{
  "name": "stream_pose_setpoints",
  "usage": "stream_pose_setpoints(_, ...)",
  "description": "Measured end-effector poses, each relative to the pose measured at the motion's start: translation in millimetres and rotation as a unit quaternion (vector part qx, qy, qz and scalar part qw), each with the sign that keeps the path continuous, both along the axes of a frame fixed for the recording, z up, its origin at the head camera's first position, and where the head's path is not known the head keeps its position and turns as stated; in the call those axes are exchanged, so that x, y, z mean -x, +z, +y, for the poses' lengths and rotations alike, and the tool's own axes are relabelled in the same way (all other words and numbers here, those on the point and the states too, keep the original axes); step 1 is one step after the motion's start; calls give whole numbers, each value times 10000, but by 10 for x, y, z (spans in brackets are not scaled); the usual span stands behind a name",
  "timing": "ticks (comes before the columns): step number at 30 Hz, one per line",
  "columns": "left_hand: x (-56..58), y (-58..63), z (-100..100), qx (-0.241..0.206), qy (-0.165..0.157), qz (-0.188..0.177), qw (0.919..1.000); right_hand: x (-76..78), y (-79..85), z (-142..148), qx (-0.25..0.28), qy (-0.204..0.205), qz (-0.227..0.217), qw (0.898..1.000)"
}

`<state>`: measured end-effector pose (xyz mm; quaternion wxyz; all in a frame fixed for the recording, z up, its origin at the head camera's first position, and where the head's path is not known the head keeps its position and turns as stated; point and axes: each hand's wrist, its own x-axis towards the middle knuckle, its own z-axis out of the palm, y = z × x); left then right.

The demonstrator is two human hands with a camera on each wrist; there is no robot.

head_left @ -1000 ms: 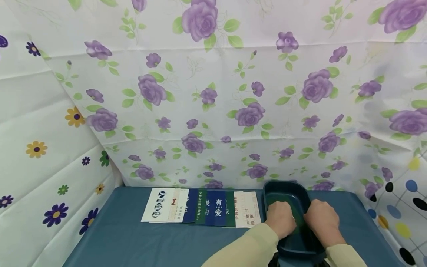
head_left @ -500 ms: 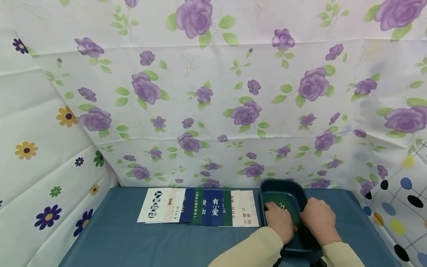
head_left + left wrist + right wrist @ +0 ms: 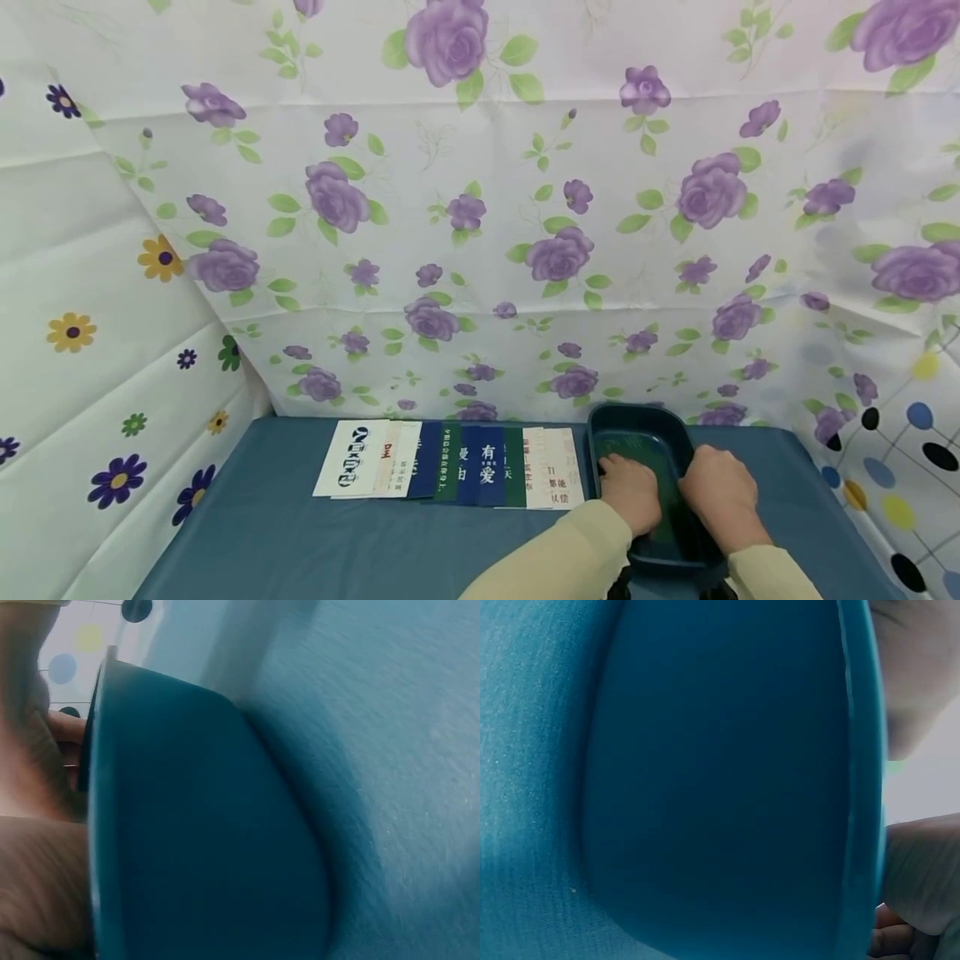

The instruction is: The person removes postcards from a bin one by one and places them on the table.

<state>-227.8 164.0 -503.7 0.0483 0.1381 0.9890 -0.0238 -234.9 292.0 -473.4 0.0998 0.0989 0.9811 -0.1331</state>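
Note:
A deep dark-teal tray (image 3: 671, 568) with rounded corners stands at the right of the table. Inside it lies a green card-like sheet (image 3: 637, 448), blurred and partly covered. My left hand (image 3: 628, 493) reaches down into the tray over this sheet, and its thumb and fingertips are mostly hidden. At the tray's right rim, my right hand (image 3: 718, 492) has its fingers curled over the edge and grips it. Both wrist views are largely filled by the tray's outer wall (image 3: 202, 825); the right wrist view shows that wall (image 3: 720, 780) too, with parts of the hands beyond the rim.
Left of the tray, a row of overlapping printed cards (image 3: 450, 462) in white, blue and green lies on the blue tabletop (image 3: 337, 546). A white floral cloth (image 3: 450, 267) hangs behind, with patterned cloths at both sides.
My left hand has shifted slightly left and forward inside the tray. White lettering visible on the green sheet half a second ago no longer shows. The right hand stays at the rim.

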Motion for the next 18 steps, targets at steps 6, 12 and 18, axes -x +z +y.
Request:
stream_pose_setpoints(6,6,9,8,-306,-97,-265,9991,-7,-5,20,-7,-17,0,10000)
stream_pose_setpoints(12,-1,-92,74,93,411,308,9986,-10,-11,-14,-31,-50,43,10000)
stream_pose_setpoints(18,0,-60,97,-513,1275,635,9885,-8,0,-17,-80,-57,88,9999)
